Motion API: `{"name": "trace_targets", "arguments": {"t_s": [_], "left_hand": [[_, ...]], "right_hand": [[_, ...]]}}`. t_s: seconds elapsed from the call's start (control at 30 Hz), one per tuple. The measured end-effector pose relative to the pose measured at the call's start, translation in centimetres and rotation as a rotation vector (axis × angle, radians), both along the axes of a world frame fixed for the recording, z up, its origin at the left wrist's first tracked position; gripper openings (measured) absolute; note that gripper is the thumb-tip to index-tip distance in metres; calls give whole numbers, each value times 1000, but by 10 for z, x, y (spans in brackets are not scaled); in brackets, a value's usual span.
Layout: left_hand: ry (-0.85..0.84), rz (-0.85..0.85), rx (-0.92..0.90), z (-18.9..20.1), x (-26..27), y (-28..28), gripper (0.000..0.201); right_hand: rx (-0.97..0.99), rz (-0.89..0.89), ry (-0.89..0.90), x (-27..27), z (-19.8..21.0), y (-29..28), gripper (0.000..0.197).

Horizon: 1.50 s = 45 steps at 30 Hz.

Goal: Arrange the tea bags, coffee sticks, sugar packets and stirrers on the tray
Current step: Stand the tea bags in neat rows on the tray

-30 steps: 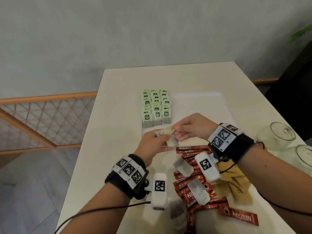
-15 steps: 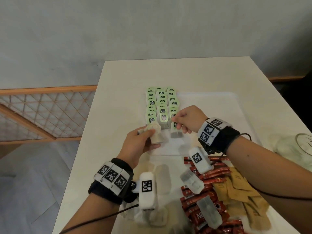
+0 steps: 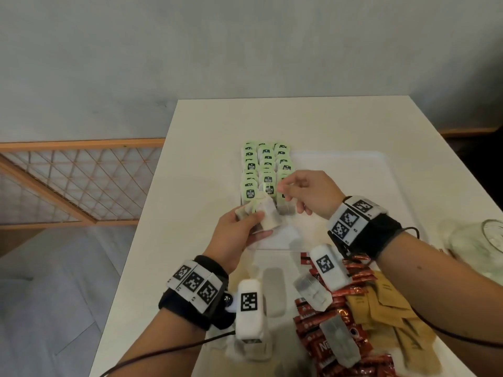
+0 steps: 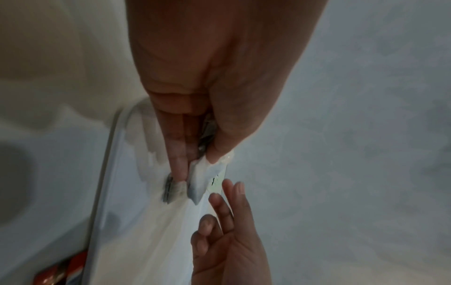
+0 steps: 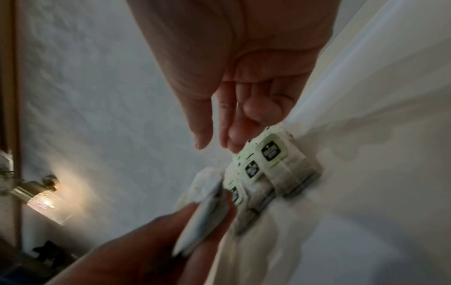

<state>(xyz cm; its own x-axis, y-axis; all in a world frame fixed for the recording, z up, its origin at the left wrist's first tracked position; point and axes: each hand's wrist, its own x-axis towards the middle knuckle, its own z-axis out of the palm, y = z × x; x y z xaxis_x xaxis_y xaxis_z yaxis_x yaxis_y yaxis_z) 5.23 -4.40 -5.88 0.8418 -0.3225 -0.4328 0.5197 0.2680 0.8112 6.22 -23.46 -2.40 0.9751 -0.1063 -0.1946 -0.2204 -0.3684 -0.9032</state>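
Observation:
Green-tagged tea bags [image 3: 268,170] lie in three rows along the left side of the white tray [image 3: 353,170]. My left hand [image 3: 258,221] hovers over the tray's near left corner and grips a small stack of tea bags [image 3: 268,217]. In the left wrist view, thumb and fingers pinch this stack [image 4: 202,185]. My right hand [image 3: 288,189] is above the near end of the right row. Its fingers are relaxed and hold nothing in the right wrist view, with the fingertips [image 5: 231,140] at the nearest tags [image 5: 268,152]. One tea bag [image 3: 285,210] lies just under it.
Red coffee sticks [image 3: 326,322] and brown sugar packets [image 3: 386,308] are heaped on the table near me, with loose tea bags [image 3: 339,341] on top. Glass jars [image 3: 479,240] stand at the right edge. A wooden lattice rail [image 3: 81,180] runs on the left.
My right hand took a tea bag from the left hand's stack and carried it to the near end of the right row. Its fingers have now let go.

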Motion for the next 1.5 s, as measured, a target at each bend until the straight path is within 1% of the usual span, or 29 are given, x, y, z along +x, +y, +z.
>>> {"name": "trace_targets", "arguments": {"t_s": [0.1,0.2,0.27,0.43,0.5,0.57,0.63,0.7,0.8,0.87,0.93,1.03,1.1,1.17,1.2,1.23,1.3,1.37,1.5], "left_hand": [[-57,-32,15,7,-11,-6,29],[-75,-45,7,9,-23,-10,27],[-66,-51,-11,11,-29,-12,29],[-53,-54,-41,21,-40,-15,26],[-65,-37,-34,25,-43,-15,27],[-89,32,-10,26,-46,-13,28],[-151,114,52,27,-47,-12,27],[-233,153,112,28,-50,-13,23],[-329,147,177,31,-59,-21,18],[-346,121,189,33,-65,-29,17],[-346,97,186,32,-68,-34,16],[-345,87,179,34,-66,-37,18],[-310,87,151,37,-62,-36,26],[-248,47,93,41,-57,-34,40],[-219,16,70,42,-55,-33,43],[-193,-9,47,43,-53,-32,41],[-151,-10,13,41,-51,-30,22],[-118,1,-5,37,-49,-28,16],[-108,-45,-34,34,-44,-26,22]], "right_hand": [[-25,56,3,-22,0,10,22],[-46,8,-28,-37,-6,11,25],[-63,-20,-10,-45,-8,9,27],[29,14,-29,-61,1,6,18],[43,-21,-58,-65,6,4,16],[43,-89,-91,-69,9,3,18],[18,-146,-115,-73,9,0,21],[-34,-168,-140,-77,9,-1,23],[-149,-165,-174,-81,10,2,23],[-212,-161,-205,-83,12,6,24],[-226,-151,-239,-86,16,11,25],[-124,-100,-224,-89,22,18,24],[-86,-81,-197,-89,27,20,30],[-78,-77,-203,-88,30,21,33],[-78,-73,-208,-87,30,20,33],[-80,-64,-209,-86,30,19,31],[-61,-43,-213,-83,28,17,21],[-22,-24,-226,-80,25,13,12],[-62,25,-244,-74,21,5,27]]}}
